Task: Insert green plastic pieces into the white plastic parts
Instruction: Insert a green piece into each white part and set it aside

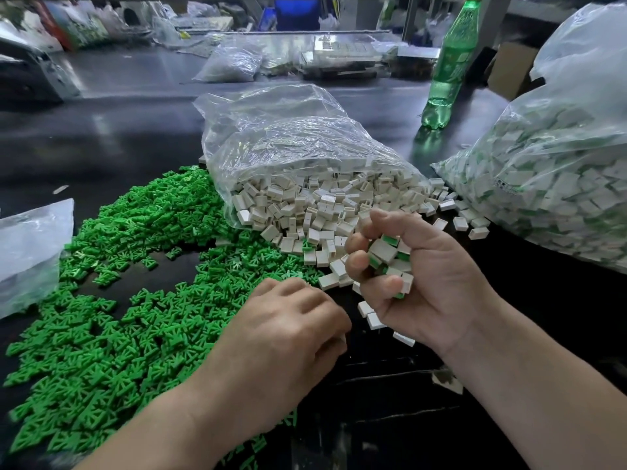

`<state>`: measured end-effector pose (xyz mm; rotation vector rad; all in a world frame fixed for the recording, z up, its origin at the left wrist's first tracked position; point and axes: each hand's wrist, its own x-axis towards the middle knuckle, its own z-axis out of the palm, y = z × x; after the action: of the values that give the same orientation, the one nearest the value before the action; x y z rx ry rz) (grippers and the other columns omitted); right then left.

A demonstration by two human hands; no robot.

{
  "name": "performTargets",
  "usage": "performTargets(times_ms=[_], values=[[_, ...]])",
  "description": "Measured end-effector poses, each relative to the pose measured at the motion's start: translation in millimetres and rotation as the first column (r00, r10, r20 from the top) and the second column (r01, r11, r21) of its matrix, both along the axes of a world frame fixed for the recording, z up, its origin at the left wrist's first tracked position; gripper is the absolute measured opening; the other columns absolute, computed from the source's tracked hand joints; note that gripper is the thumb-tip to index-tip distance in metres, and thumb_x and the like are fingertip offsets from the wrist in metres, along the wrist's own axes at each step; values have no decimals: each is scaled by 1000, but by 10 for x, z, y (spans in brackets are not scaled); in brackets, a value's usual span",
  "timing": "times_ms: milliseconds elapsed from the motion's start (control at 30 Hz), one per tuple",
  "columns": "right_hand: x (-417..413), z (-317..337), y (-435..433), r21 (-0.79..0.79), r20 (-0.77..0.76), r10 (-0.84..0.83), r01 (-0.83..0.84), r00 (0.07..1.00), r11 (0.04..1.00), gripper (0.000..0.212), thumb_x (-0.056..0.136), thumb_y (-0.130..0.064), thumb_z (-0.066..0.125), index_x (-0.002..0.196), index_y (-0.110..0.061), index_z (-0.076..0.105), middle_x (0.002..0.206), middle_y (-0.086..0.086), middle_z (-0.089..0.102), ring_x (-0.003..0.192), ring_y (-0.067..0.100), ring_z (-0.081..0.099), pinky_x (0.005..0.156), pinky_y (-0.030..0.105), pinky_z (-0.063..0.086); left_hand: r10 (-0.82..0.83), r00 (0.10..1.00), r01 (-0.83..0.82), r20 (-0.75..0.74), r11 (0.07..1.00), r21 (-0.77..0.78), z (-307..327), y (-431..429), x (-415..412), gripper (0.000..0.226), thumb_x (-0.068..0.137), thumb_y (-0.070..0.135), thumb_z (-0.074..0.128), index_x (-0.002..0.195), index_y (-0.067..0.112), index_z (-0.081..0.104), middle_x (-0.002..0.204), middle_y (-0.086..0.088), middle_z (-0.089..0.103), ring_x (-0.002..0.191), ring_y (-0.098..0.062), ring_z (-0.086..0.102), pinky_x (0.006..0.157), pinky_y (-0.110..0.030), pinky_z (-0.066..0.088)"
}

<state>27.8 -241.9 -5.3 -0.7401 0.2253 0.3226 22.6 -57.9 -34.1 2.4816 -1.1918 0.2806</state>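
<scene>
Right hand clutches a fistful of filled white parts; left hand curls knuckles-up beside the green pieces heaped along the table's near-left edge, its grip hidden. Light, stiff, probably slick: pinch each by its flat sides.

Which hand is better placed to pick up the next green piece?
The left hand: it sits right over the green pieces, while the right hand is full, gripping a handful of white parts.
</scene>
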Motion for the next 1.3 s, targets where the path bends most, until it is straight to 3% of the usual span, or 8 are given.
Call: performTargets(times_ms=[200, 400, 600, 667, 800, 900, 1133, 1300], values=[[-58, -48, 72, -257, 51, 181, -162, 982, 953, 16, 81, -24, 72, 79, -15, 59, 76, 7, 59, 53, 16, 57, 31, 18, 37, 320, 924, -379, -207, 829, -411, 116, 173, -6, 25, 85, 41, 69, 109, 38, 59, 93, 28, 63, 100, 20, 52, 77, 8, 31], [-123, -78, 183, -410, 40, 380, -332, 924, 849, 16, 84, -30, 69, 87, -14, 69, 73, 4, 58, 52, 14, 55, 33, 17, 34, 303, 931, -362, -203, 834, -416, 149, 144, -56, 40, 81, 44, 66, 119, 33, 60, 100, 27, 65, 103, 20, 52, 85, 5, 32], [-117, -94, 183, -428, 67, 357, -296, 932, 854, 10, 90, -21, 65, 84, -12, 67, 75, 6, 59, 50, 15, 55, 33, 17, 34, 277, 954, -300, -115, 863, -406, 120, 179, -8, 52, 86, 57, 59, 128, 27, 56, 113, 23, 62, 108, 22, 48, 86, 1, 35], [-105, -92, 168, -412, 86, 332, -270, 939, 871, 8, 93, -18, 62, 91, -11, 67, 79, 8, 61, 50, 15, 55, 33, 17, 34, 366, 925, -379, -100, 876, -298, 106, 280, 100, 55, 94, 64, 43, 134, 27, 50, 123, 15, 61, 113, 15, 49, 89, -12, 41], [-107, -80, 147, -330, 88, 321, -276, 943, 903, 19, 83, -20, 66, 101, -17, 71, 76, 9, 62, 49, 16, 55, 32, 16, 35, 603, 797, -585, -35, 785, 205, 60, 468, 281, 76, 90, 68, 32, 144, 17, 45, 142, -7, 52, 131, -26, 46, 104, -48, 37], [-105, -77, 153, -299, 104, 325, -282, 940, 912, 22, 84, -19, 63, 105, -16, 67, 74, 7, 58, 48, 16, 54, 32, 16, 35, 581, 814, -557, 11, 775, 299, 20, 487, 317, 59, 96, 61, 38, 129, 19, 63, 129, -4, 62, 117, -27, 56, 93, -49, 43], [-78, -79, 129, -186, 124, 281, -255, 952, 949, 20, 84, -16, 64, 103, -16, 68, 76, 5, 60, 49, 13, 56, 31, 17, 36, 486, 873, -486, 32, 866, 119, 34, 440, 313, 7, 86, 32, 73, 92, 30, 75, 93, 11, 67, 86, -17, 58, 79, -41, 42], [-78, -114, 144, -271, 139, 266, -221, 954, 937, 15, 82, -23, 73, 95, -16, 71, 77, 7, 62, 51, 16, 57, 32, 18, 37, 491, 871, -491, 20, 865, 102, 46, 415, 292, 13, 89, 35, 61, 82, 29, 70, 83, 15, 65, 84, -14, 55, 78, -38, 37]])
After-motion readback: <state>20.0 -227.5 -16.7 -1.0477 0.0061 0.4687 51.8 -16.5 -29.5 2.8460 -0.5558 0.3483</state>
